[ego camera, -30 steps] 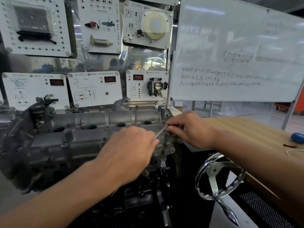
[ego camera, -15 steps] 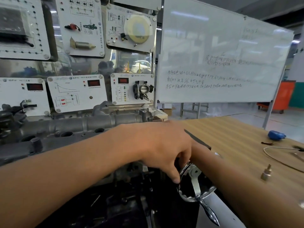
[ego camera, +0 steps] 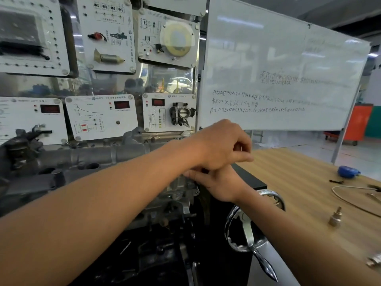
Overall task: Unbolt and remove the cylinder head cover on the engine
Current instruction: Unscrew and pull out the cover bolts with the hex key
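Note:
The grey cylinder head cover [ego camera: 92,155] runs along the top of the engine, from the left edge to the centre. My left hand [ego camera: 220,145] hovers over the cover's right end with its fingers curled and the thumb against the forefinger. Its forearm crosses the engine. Just beneath it, my right hand [ego camera: 222,186] reaches in from the right, fingertips pinched at the cover's right corner. The thin metal tool held a moment ago is hidden between the two hands.
A chrome handwheel [ego camera: 247,223] juts out below my right forearm. The wooden table [ego camera: 299,182] on the right carries a brass fitting [ego camera: 335,218], a blue object [ego camera: 348,171] and a cable [ego camera: 350,201]. Instrument panels [ego camera: 103,116] and a whiteboard [ego camera: 278,58] stand behind.
My left hand swung from the lower left, over the right hand, up to the cover's right end. The right hand stayed at the same corner. The view shifted right.

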{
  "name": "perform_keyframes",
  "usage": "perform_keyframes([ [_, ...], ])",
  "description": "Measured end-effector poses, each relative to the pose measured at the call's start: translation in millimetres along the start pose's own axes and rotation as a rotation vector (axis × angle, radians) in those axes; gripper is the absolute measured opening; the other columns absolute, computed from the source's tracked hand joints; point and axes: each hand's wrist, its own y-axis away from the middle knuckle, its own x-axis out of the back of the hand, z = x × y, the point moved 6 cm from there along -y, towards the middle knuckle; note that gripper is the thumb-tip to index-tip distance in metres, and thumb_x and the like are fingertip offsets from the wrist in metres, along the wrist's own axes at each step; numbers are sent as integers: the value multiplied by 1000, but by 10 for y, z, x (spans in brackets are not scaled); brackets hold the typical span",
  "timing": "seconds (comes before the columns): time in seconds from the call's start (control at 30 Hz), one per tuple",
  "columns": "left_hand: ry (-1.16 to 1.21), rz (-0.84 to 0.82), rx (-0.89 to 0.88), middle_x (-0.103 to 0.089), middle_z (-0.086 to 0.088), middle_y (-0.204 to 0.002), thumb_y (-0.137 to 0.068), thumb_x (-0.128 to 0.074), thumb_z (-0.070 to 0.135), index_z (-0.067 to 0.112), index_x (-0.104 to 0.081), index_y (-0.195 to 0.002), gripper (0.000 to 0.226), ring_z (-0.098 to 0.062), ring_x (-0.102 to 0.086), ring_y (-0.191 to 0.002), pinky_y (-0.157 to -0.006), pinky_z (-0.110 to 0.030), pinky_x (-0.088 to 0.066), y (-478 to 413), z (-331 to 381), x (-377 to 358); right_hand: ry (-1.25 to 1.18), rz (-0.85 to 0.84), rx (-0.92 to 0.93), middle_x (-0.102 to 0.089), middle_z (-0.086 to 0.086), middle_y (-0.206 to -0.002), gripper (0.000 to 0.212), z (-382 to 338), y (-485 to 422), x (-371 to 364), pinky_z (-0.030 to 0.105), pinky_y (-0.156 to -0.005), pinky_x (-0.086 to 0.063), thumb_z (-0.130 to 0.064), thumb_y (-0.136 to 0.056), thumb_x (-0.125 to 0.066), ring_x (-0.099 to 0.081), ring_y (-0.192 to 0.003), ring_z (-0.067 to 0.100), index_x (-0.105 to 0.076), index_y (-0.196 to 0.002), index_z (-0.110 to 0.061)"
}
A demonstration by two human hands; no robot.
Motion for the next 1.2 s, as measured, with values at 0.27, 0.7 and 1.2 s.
perform_keyframes([
  [0.27,71,101,275,-69,7,-75,-94,-67,23,12,-70,-113,22,-1,-64,-66,-72,-23,-52,-68,-503,222,-151,42,28,-55,31,-71,26,-48,32,-62,30,-60,-38,-17,-96,-64,-44,-62,21,-69,-82,5],
  [0.7,932,634,1022,-72,-11,-66,-88,-71,8,-2,-68,-84,11,-11,-66,-48,-42,-17,-51,1439,-1394,765,-24,32,173,-39,2,-51,45,-581,-291,-236,21,-49,-26,-26,-98,-60,-32,-49,5,-53,-56,-12],
  [1.2,271,472,885,-71,-3,-60,-90,-70,38,10,-73,-73,32,-11,-59,-45,-43,-20,-47,2077,-1410,845,22,-251,48,-59,1,-51,40,-526,-420,-525,21,-42,-38,-28,-99,-59,-50,-41,16,-65,-64,-9],
])
